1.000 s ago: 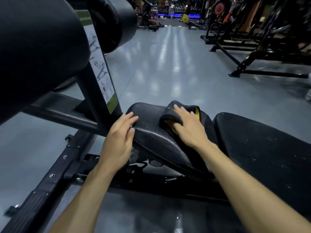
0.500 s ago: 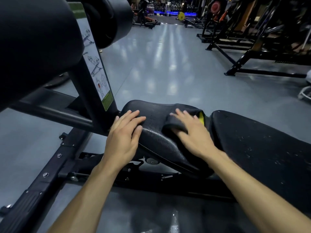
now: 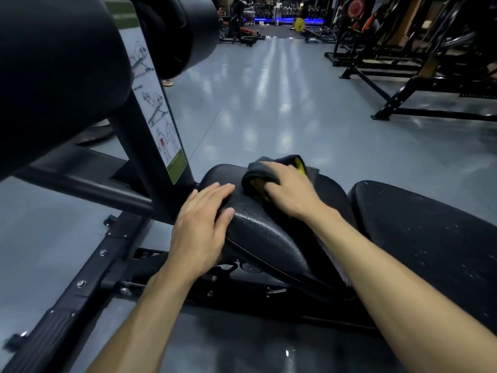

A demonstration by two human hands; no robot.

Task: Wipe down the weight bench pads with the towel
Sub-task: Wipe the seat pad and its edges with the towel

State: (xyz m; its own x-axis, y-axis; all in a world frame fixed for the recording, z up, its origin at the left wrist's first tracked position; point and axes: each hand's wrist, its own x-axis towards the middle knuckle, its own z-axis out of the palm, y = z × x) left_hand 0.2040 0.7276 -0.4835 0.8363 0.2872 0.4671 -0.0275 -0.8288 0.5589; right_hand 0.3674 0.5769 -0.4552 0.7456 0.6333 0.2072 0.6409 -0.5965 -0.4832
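Towel [image 3: 259, 175]: dark cloth with a yellow patch, bunched on the far end of the seat pad, centre of the frame, under the right hand.
Towel handling: soft, light and limp by the look of it; it likely folds and creeps under a stroke, so a flat palm over the middle of the bunch, fingers spread to pin its edges, should serve better than a pinch at one corner.
Seat pad [image 3: 269, 232]: black, pebbled vinyl, tilted up toward the far end; probably firm foam below, giving a little under pressure, with a surface that lets the cloth slide.
Back pad [image 3: 430, 238]: lower right of the frame, just beside the seat pad across a narrow gap, flecked with pale specks; no hand on it.
Right hand [image 3: 289, 193]: grip spread, palm down on the towel, fingers fairly straight with tips bent over the bunch; it presses the cloth to the pad, not clenching it.
Left hand [image 3: 200, 227]: grip released, fingers straight and together, resting on the left edge of the seat pad near the post; thumb laid on the pad's near side; it holds nothing and seems to steady the pad.
Post [image 3: 150, 146]: black upright with an instruction label, left of centre, touching neither hand.
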